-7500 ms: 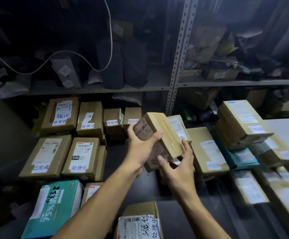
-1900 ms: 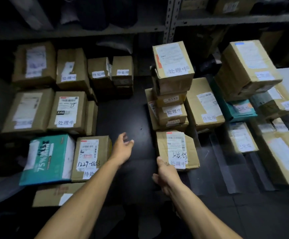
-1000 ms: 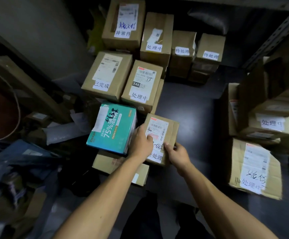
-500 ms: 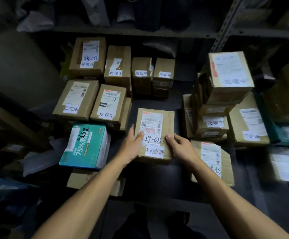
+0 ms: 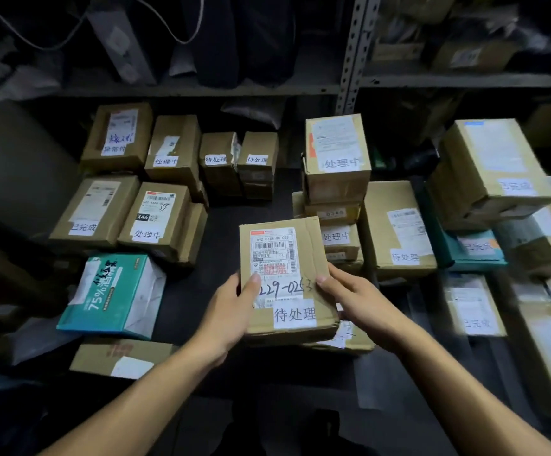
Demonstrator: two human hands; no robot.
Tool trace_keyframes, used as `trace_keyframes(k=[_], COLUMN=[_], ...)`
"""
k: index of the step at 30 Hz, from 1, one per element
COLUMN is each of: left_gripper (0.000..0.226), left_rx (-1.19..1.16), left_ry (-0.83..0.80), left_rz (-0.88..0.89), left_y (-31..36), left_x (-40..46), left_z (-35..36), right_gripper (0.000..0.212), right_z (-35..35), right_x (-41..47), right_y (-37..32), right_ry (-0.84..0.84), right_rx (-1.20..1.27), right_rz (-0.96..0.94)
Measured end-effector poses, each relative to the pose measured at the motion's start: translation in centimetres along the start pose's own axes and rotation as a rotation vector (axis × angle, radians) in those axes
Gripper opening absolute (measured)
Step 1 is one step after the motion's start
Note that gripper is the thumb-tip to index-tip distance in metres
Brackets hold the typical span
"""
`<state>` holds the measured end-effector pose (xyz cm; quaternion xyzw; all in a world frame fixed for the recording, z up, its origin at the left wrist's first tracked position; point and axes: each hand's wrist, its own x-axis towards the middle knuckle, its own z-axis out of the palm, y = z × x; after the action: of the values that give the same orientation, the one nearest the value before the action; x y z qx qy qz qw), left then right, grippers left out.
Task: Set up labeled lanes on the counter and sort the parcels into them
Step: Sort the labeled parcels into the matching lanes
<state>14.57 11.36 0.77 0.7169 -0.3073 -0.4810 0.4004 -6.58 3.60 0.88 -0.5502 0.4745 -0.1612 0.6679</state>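
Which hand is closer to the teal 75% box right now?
Left. The left hand grips the held parcel on the side facing the teal box; the right hand grips the parcel's far side.

The held parcel [image 5: 287, 278] reads "待处理"; the teal box [image 5: 112, 294] "75%"; another carton [image 5: 154, 215] "X46", "处理中".

left hand [image 5: 226, 315] | right hand [image 5: 354, 299] | forearms bare, sleeveless, no rings
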Motion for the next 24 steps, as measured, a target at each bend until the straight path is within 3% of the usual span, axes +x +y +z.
trace_keyframes(k=[5, 8, 14, 17, 20, 22, 24], left_gripper=[0.02, 0.017, 0.025, 0.027, 0.032, 0.043, 0.057], left_rx=[-0.043, -0.05, -0.106, -0.136, -0.172, -0.194, -0.197], left_ry=[-0.061, -0.124, -0.323, -0.309, -0.259, -0.221, -0.248], left_rz=[-0.007, -0.014, -0.023, -0.026, -0.017, -0.002, 0.036], left_y=[1.2, 1.7, 2.4, 2.5, 3.1, 3.7, 4.1], left_x=[-3.3, -3.6, -2.9, -2.2, -1.7, -0.8, 0.6], left_z=[4.4, 6.8, 11.1, 13.5, 16.1, 17.8, 19.4], right_gripper=[0.038, 0.036, 0.038, 0.048, 0.058, 0.036, 0.027], right_z=[-4.6, -6.5, -9.7, -11.2, -12.8, -14.0, -15.3], right_x=[-4.1, -6.0, -8.7, -9.0, -8.6, -7.7, -6.5], right_y=[0.5, 1.0, 3.2, 4.1, 4.6, 4.8, 4.6], right_ry=[-0.034, 0.028, 0.283, 0.46, 0.512, 0.495, 0.5], right_rx=[0.048, 0.083, 0.206, 0.197, 0.265, 0.255, 0.2], right_rz=[0.037, 0.052, 0.061, 0.055, 0.03, 0.002, -0.035])
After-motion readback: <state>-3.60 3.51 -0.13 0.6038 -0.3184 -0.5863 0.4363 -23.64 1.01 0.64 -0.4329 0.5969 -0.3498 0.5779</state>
